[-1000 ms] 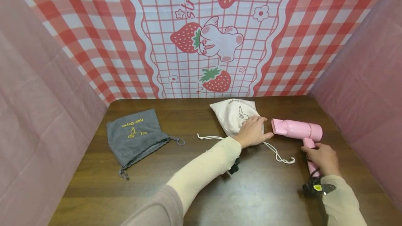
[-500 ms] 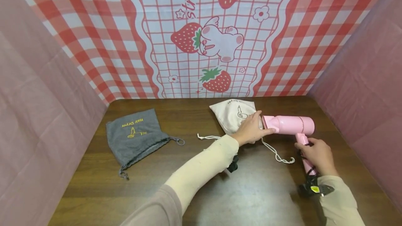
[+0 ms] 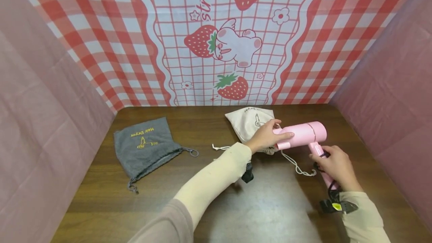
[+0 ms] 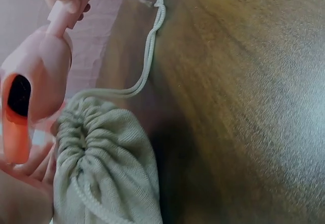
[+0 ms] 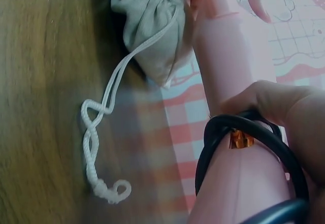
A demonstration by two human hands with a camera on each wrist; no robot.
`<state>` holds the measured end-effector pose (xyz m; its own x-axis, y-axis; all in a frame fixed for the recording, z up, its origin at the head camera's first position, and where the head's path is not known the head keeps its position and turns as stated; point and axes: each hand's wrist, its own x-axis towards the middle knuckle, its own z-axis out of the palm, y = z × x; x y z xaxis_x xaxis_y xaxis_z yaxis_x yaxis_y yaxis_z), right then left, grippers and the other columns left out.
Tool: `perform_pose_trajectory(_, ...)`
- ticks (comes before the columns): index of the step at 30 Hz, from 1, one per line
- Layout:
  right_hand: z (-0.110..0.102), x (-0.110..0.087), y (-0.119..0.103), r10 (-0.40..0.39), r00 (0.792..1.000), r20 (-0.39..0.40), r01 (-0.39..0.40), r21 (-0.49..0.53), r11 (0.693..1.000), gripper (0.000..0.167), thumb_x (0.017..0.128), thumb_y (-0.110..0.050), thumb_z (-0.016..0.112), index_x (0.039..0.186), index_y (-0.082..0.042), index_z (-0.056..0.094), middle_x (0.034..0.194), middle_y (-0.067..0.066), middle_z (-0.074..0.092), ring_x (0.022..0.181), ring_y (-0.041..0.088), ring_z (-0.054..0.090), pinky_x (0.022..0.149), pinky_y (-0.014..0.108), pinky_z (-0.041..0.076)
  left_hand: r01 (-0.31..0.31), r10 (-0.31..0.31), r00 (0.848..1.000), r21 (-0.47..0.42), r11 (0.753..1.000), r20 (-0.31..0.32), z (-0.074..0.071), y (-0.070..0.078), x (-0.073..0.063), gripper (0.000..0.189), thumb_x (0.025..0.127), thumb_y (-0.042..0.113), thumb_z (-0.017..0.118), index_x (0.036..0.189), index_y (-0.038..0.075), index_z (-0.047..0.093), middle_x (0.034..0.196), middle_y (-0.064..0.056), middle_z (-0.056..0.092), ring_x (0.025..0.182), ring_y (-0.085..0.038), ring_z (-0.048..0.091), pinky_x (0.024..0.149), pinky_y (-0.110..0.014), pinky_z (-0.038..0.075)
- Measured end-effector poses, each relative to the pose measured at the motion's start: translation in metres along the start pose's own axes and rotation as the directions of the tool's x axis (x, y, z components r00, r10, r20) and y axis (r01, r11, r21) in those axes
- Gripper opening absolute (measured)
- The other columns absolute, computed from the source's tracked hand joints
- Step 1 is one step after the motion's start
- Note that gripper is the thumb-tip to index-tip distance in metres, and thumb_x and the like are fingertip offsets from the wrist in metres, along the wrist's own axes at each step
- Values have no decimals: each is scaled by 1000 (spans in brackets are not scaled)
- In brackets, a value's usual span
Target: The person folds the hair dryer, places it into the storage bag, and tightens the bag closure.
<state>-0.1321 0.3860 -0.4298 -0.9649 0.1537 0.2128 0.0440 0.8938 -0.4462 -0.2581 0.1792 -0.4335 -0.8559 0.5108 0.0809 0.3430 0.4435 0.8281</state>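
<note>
- Grey pouch (image 3: pixel 145 151): left on desk (image 3: pixel 111 213), well apart from both hands. Low risk unless an arm sweeps it.
- White pouch (image 3: pixel 248 123): mouth looks gathered tight. If the nozzle (image 3: pixel 284 145) gets pushed at it, probably a jam, or the pouch skids.
- Left hand (image 3: pixel 264 137): thumb and fingers straddle the nozzle; can't tell if pinching or just steadying. If loose, the front end could slip.
- Hair dryer (image 3: pixel 303 133): raised over desk, nozzle just by the pouch mouth. Likely slick shell; could roll or drop if support is released too early.
- White drawstring (image 3: pixel 297 164): lies out on desk near the dryer. Could snag a finger or get trapped underneath if the dryer comes down there.
- Right hand (image 3: pixel 337 166): wrapped round the handle, the one clear hold. Lose that, dryer could swing handle-down.
- Black cord (image 5: pixel 298 178): coils about handle and fingers. Could hook the hand on release.
</note>
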Motion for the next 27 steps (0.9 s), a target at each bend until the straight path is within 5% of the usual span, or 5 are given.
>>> perform_pose_trajectory(8,1,-1,-10,-82,996,21,82,0,997,39,77,-22,78,98,9,68,84,20,62,69,24,57,58,30,41,-15,26,997,-144,989,78,-13,-2,-1,57,82,40,76,128,8,61,105,0,69,88,0,58,80,-14,47)
perform_pose_trajectory(11,2,-1,-12,-106,994,28,106,23,994,36,76,-20,80,97,7,69,83,17,61,66,15,54,54,26,41,-2,21,987,-120,993,160,-18,-1,-1,54,82,41,75,125,11,64,104,2,69,84,0,58,77,-13,46)
perform_pose_trajectory(17,3,-2,-16,-173,985,9,172,49,984,38,72,-16,82,99,7,70,85,15,63,64,6,51,53,22,42,11,6,944,-52,999,330,-27,4,-3,58,83,42,75,129,12,60,110,4,66,87,-4,57,79,-14,46)
perform_pose_trajectory(21,3,-3,-18,-182,983,3,181,49,982,40,71,-16,83,100,8,69,86,16,63,64,6,50,53,21,43,-8,20,928,-34,999,373,-32,8,-3,55,84,41,74,128,10,60,105,5,64,85,-4,57,76,-14,47)
perform_pose_trajectory(27,3,-2,-23,-219,975,-36,220,35,975,39,67,-15,84,97,7,71,83,14,63,65,8,48,53,22,40,-8,11,922,-10,1000,386,-34,16,-6,40,84,40,73,110,11,64,86,4,64,68,-5,59,63,-18,51)
